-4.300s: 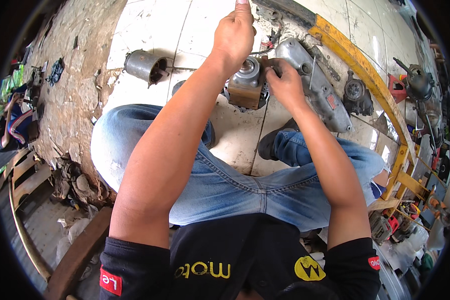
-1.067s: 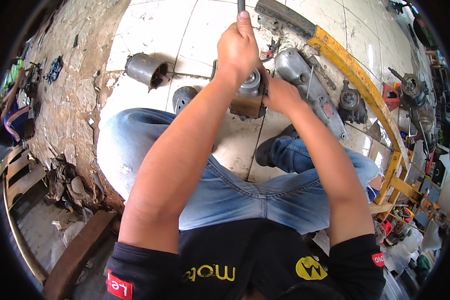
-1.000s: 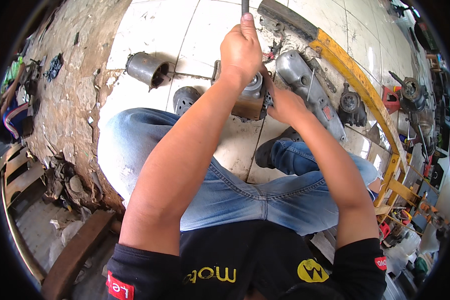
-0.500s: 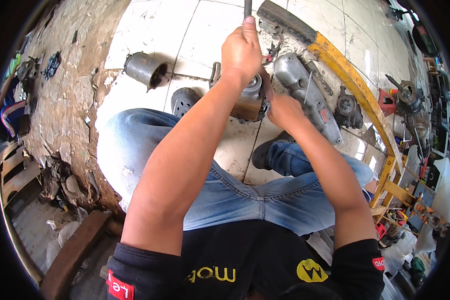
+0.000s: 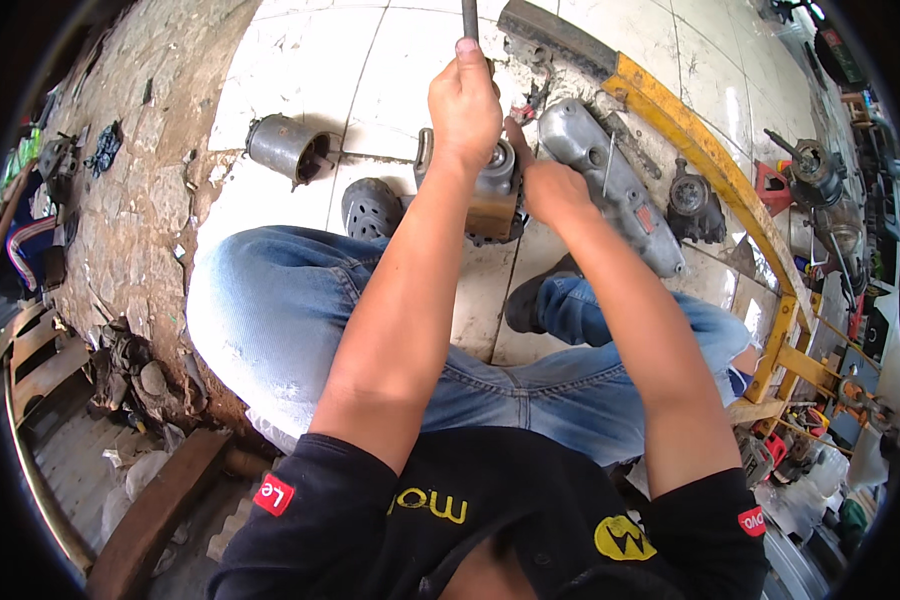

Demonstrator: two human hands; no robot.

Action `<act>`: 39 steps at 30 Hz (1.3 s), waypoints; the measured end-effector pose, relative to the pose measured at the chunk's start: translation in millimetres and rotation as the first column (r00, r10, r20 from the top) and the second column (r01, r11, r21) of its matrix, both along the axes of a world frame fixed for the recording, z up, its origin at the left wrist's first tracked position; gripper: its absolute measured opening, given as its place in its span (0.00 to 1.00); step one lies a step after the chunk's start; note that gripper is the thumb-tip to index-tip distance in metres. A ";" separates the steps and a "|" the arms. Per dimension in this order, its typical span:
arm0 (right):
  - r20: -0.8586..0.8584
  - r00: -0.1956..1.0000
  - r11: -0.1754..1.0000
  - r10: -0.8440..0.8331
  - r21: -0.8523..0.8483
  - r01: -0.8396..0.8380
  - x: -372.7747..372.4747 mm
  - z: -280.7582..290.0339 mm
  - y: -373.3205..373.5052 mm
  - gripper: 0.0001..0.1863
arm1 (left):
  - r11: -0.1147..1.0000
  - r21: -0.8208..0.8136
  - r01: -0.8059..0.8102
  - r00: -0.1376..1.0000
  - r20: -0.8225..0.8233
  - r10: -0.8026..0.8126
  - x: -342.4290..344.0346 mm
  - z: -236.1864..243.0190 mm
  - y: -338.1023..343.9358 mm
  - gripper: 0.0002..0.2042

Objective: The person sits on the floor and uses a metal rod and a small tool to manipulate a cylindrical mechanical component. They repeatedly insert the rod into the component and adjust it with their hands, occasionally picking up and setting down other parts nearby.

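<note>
My left hand [image 5: 465, 112] is closed around a dark rod [image 5: 470, 18], its thumb along it. The rod's far end runs out of view. Beneath that hand stands a grey and brown metal machine part [image 5: 492, 212] with a slotted bracket, partly hidden by my left forearm. My right hand [image 5: 553, 190] is closed at the right side of this part. A narrow brownish shape reaches from its fingers toward the left hand; whether it is a finger or a held piece I cannot make out. A grey cast metal cover [image 5: 610, 180] lies just to the right.
A hollow dark metal cylinder [image 5: 288, 148] lies on the tiles at left. My clog [image 5: 372, 208] is beside the machine part. A bent yellow metal bar [image 5: 690, 135] arcs along the right, past a round dark part [image 5: 695, 205]. Rough stone ground [image 5: 140, 200] borders the tiles.
My right hand has moved away from me along the machine part's side. The left hand has shifted slightly left with the rod. The whole view has also shifted a little.
</note>
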State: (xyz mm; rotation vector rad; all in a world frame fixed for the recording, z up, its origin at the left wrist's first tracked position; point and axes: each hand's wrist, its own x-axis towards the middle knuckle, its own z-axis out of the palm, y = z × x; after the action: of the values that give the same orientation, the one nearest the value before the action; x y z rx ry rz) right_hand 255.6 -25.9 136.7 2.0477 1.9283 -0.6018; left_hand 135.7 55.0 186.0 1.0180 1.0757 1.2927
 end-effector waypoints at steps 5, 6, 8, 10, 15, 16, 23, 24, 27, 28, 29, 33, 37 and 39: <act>-0.036 0.996 0.958 -0.087 -0.277 0.074 -27.5 44.8 -27.7 0.57 | 1.000 0.022 -0.019 0.999 0.040 0.018 -7.2 -11.5 -0.6 0.28; -0.020 0.998 0.968 -0.062 -0.245 0.056 -26.0 42.0 -30.0 0.57 | 0.999 0.019 -0.028 0.999 0.030 0.027 -6.7 -11.7 -0.4 0.28; 0.015 1.000 0.984 -0.022 -0.178 0.024 -22.0 33.1 -33.4 0.56 | 0.999 0.014 -0.038 0.999 0.010 0.038 -5.0 -8.2 2.4 0.28; 0.032 0.998 0.989 -0.048 -0.142 0.052 -15.4 25.8 -20.7 0.55 | 1.000 -0.019 -0.024 0.999 0.024 0.025 0.1 -2.6 1.0 0.28; -0.080 0.989 0.989 -0.121 -0.094 0.113 -27.5 24.9 -26.4 0.61 | 0.999 0.005 -0.037 0.997 0.064 0.037 -2.0 -8.1 3.3 0.28; -0.060 0.991 0.986 -0.116 -0.126 0.108 -33.3 30.6 -28.0 0.61 | 0.999 0.018 -0.046 0.996 0.078 0.045 -4.0 -10.4 3.9 0.29; 0.003 0.993 0.989 -0.121 -0.089 0.121 -8.6 8.5 -10.1 0.55 | 0.999 -0.028 0.035 0.995 0.098 -0.033 3.4 -1.7 -1.2 0.28; -0.012 0.992 0.987 -0.127 -0.099 0.125 -17.1 16.6 -4.6 0.54 | 0.999 -0.034 0.028 0.996 0.089 -0.025 -1.7 -5.7 -0.3 0.28; -0.035 0.994 0.980 -0.102 -0.175 0.094 -30.1 37.1 -27.9 0.51 | 1.000 0.005 -0.002 0.998 0.068 0.002 -6.4 -14.9 4.4 0.28; -0.021 0.997 0.973 -0.080 -0.219 0.074 -29.1 35.7 -37.9 0.49 | 1.000 0.014 -0.011 0.998 0.055 0.010 -7.0 -16.6 4.1 0.28; -0.003 0.998 0.963 -0.066 -0.263 0.063 -26.0 36.8 -43.0 0.48 | 1.000 -0.010 0.003 0.998 0.065 -0.003 -5.6 -13.5 2.9 0.29; 0.019 0.999 0.991 -0.048 -0.122 0.050 -8.7 14.5 -13.2 0.49 | 0.998 -0.054 0.031 0.997 0.071 -0.028 -0.6 -4.2 2.2 0.29; -0.131 0.984 0.991 -0.122 -0.061 0.115 -12.9 15.1 -3.6 0.55 | 0.999 -0.036 0.020 1.000 0.024 -0.019 -4.6 -7.3 -2.0 0.29; -0.125 0.985 0.988 -0.117 -0.113 0.103 -13.6 25.3 -23.7 0.56 | 1.000 -0.020 0.013 1.000 0.026 -0.012 -5.0 -8.8 2.6 0.29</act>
State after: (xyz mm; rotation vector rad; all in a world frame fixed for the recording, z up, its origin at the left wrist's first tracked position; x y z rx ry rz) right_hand 242.0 -49.6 162.0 2.1059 1.8173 -0.8667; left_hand 130.6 57.5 177.1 0.9887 1.0594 1.2792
